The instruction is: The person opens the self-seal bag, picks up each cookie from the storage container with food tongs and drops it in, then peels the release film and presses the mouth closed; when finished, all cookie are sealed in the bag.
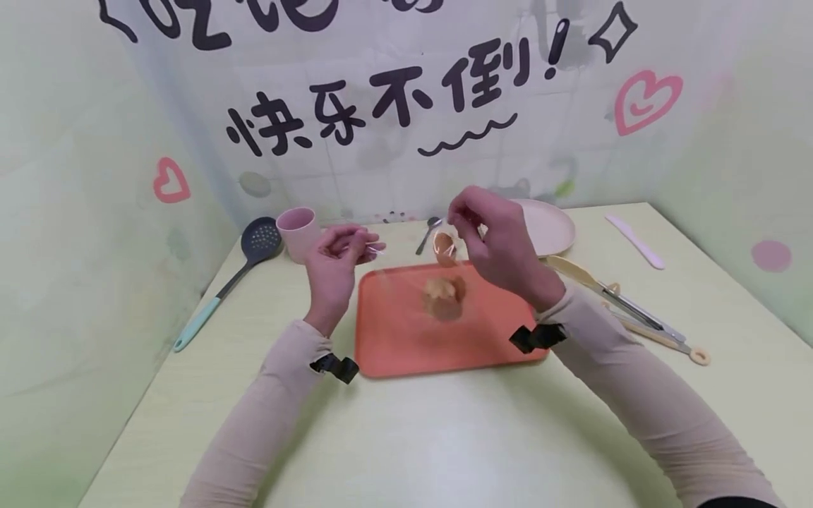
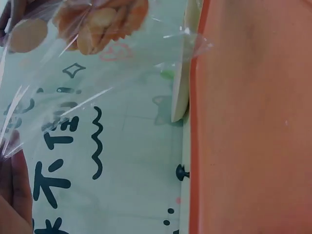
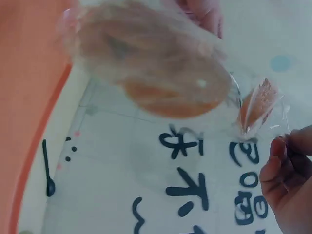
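Observation:
My left hand (image 1: 334,267) pinches a corner of thin clear plastic at the left, with its fingers bent in the head view. To the right and higher up, my right hand (image 1: 498,236) pinches more of the clear plastic. An orange-brown, bread-like piece (image 1: 444,249) shows inside the plastic near the right hand's fingers. A blurred brown lump, also bread-like (image 1: 446,295), overlaps the orange tray (image 1: 387,346) in the head view. Large and blurred in the right wrist view is a rounded brown piece (image 3: 170,100), between the two hands.
At the left are a pink cup (image 1: 297,220) and a slotted turner (image 1: 259,238). A small dark spoon (image 1: 429,235) and a pale plate (image 1: 555,226) lie at the back. Tongs (image 1: 635,314) and a lilac knife (image 1: 635,241) are on the right.

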Motion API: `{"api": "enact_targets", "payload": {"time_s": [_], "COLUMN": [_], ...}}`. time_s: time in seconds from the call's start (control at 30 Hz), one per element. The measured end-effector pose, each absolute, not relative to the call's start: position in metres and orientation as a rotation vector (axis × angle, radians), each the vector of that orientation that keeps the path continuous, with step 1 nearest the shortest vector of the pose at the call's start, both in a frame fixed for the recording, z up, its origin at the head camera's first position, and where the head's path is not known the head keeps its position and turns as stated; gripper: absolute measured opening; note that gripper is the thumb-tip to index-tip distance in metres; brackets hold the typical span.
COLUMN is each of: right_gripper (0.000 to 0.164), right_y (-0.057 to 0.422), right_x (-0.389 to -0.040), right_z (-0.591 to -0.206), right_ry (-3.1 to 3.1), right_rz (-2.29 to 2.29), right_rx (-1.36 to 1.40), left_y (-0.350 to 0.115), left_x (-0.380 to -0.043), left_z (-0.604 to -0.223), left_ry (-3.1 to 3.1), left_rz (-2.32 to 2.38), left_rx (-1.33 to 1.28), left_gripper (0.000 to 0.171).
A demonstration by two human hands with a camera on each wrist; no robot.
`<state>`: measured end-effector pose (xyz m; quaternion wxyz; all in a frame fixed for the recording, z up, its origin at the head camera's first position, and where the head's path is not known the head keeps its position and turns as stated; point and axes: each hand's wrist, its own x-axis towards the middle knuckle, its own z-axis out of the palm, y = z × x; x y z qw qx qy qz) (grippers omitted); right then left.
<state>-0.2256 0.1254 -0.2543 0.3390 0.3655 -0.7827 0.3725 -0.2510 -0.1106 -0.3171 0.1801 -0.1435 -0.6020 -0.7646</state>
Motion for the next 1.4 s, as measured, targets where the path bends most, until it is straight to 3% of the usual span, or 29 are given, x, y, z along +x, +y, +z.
{"api": "enact_targets", "payload": {"time_s": [0.13, 0.27, 0.57, 0.63, 0.83, 1.13, 1.4], "right_gripper": [0.014, 0.014, 0.003, 0.006, 0.033, 0.025, 0.022], "right_y": [0.13, 0.138, 0.151, 0.155, 0.171, 0.178, 0.18], "right_x": [-0.224, -0.225, -0.234, -0.23, -0.209, -0.191, -0.187], "right_z": [-0.245, -0.243, -0.267, -0.271, -0.278, -0.279, -0.28], "right_ry": [-2.084, -2.125, -2.085, -2.05, -1.966, -2.035, -2.114], "right_rz": [0.885, 0.988, 1.615, 1.79, 2.106, 2.033, 1.742], "right_rx": [0.988, 0.908, 0.867, 0.899, 1.019, 1.243, 1.336], "left_y": [-0.105, -0.104, -0.116, -0.123, -0.144, -0.155, -0.153], "left_x": [-0.251, -0.25, -0.24, -0.236, -0.219, -0.203, -0.203], "left_z": [-0.322, -0.321, -0.304, -0.299, -0.283, -0.28, -0.277], "left_ry": [-1.774, -1.729, -1.77, -1.796, -1.906, -2.062, -2.106], "left_rz": [-2.151, -2.125, -1.641, -1.611, -1.78, -1.893, -1.776], "left_rx": [-0.406, -0.442, -0.81, -0.91, -1.141, -1.109, -1.168], "left_gripper": [0.018, 0.016, 0.016, 0.015, 0.018, 0.033, 0.006]}}
